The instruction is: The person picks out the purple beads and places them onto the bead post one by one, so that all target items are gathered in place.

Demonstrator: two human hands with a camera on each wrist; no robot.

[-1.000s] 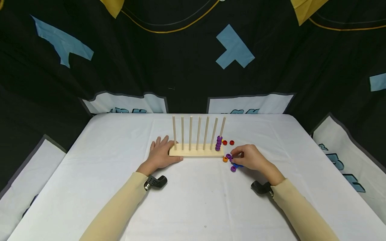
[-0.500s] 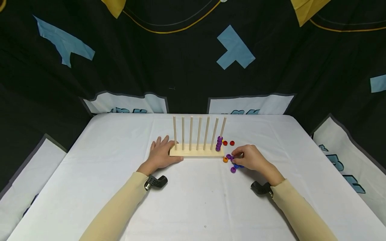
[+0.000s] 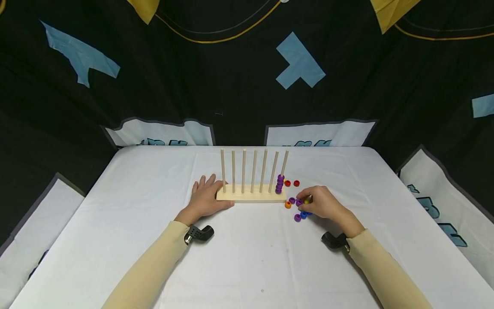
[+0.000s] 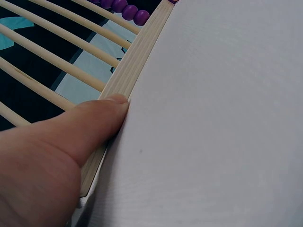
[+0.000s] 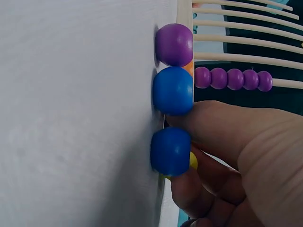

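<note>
A wooden peg stand (image 3: 251, 196) with several upright rods stands on the table. Purple beads (image 3: 280, 183) are stacked low on its rightmost rod. My left hand (image 3: 204, 198) grips the stand's left end, its thumb (image 4: 102, 116) along the front edge of the base. To the right of the stand, my right hand (image 3: 321, 201) pinches a loose purple bead (image 3: 299, 202) between thumb and index finger; the right wrist view hides that contact. Two blue beads (image 5: 173, 91) sit right by the thumb, and a yellow bead (image 3: 306, 201) shows behind the fingers.
More loose beads lie near the stand's right end: an orange bead (image 3: 288, 205), two red beads (image 3: 296, 183), and further purple beads (image 3: 297, 218). A white cloth (image 3: 231, 257) covers the table. Behind it hangs a black curtain (image 3: 239, 86).
My right fingers have shifted slightly around the purple bead, so the yellow bead and the blue beads show more. My left hand and the stand stay in place.
</note>
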